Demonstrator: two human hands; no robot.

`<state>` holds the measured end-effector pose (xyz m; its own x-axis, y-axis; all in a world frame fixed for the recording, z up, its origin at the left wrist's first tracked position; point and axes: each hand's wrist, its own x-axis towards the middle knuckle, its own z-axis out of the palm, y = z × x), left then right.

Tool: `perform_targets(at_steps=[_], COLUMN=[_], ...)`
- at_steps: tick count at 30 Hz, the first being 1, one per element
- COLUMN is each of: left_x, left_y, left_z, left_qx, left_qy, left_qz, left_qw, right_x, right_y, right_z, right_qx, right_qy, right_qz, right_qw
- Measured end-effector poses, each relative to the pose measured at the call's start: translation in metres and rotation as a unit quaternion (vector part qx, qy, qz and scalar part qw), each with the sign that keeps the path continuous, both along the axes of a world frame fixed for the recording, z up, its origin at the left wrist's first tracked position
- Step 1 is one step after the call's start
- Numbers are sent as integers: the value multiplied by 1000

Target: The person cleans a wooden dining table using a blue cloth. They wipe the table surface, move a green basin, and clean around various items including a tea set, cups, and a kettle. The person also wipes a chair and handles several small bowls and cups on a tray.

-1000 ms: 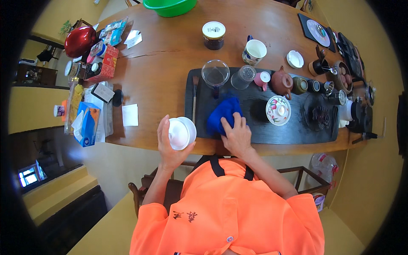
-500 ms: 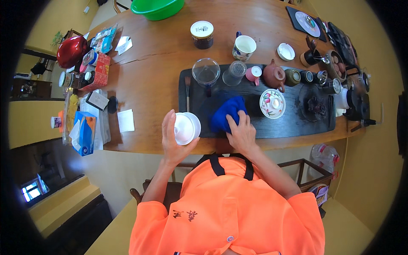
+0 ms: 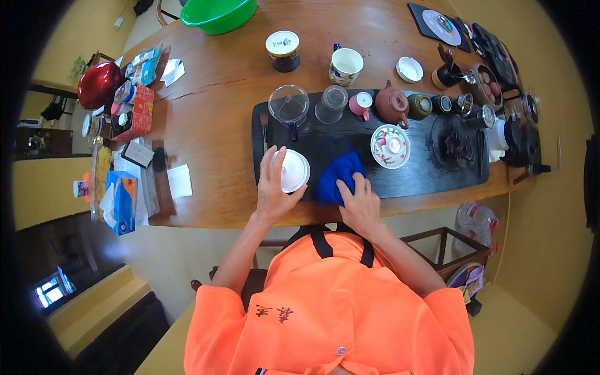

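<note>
My left hand (image 3: 272,190) is closed around the rim of a white lidded tea bowl (image 3: 294,172), thumb on one side and fingers on the other. The bowl is at the left end of the black tea tray (image 3: 422,177); whether it rests there or hovers, I cannot tell. Close by, my right hand (image 3: 361,205) grips a bunched blue cloth (image 3: 340,179) against the tray's near side. Beyond the cloth, a flowered lidded bowl (image 3: 390,147) stands upright. A thin brush (image 3: 264,130) lies along the tray's left edge, partly behind my left fingers.
Along the tray's far side stand a glass pitcher (image 3: 288,106), an upturned glass (image 3: 331,105), a pink cup (image 3: 360,104), a brown teapot (image 3: 392,105) and several small cups. A mug (image 3: 345,66), a lidded jar (image 3: 282,51) and a green basin (image 3: 220,15) stand farther back. A tissue box (image 3: 121,203) sits left.
My left hand has carried the white lidded bowl rightward, from beside the tray's left end to over it. The blue cloth has shifted slightly right and toward me under my right hand.
</note>
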<state>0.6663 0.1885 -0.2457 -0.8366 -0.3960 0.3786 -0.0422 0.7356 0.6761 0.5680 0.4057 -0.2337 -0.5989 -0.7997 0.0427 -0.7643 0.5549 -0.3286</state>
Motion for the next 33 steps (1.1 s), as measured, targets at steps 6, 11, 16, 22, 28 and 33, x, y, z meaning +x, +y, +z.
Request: perform_targets(at_steps=[6,11,16,22,28,33], left_x=[-10,-14,-21,-21,1,4], left_y=[15,24,30,37,37,-2], left_z=[-11,-6,-8,-4,23,-7], left_qx=[12,-10,-19,-69,-73,56], left_qy=[-13,-31,-38,-66,24,-14], left_qz=[9,31,56,85,132,316], left_qw=[1000,999,998,992,988,947], right_x=[-4,-17,-25,-28,-31,-34], right_y=[53,88,107,108,110,111], right_z=[14,33,40,49,43,41], right_qx=[30,23,-18,-33,-54,-81], right_qy=[-56,-131,-144,-170,-195,-207], right_qz=[30,56,69,90,113,144], right_qw=[998,990,987,981,973,964])
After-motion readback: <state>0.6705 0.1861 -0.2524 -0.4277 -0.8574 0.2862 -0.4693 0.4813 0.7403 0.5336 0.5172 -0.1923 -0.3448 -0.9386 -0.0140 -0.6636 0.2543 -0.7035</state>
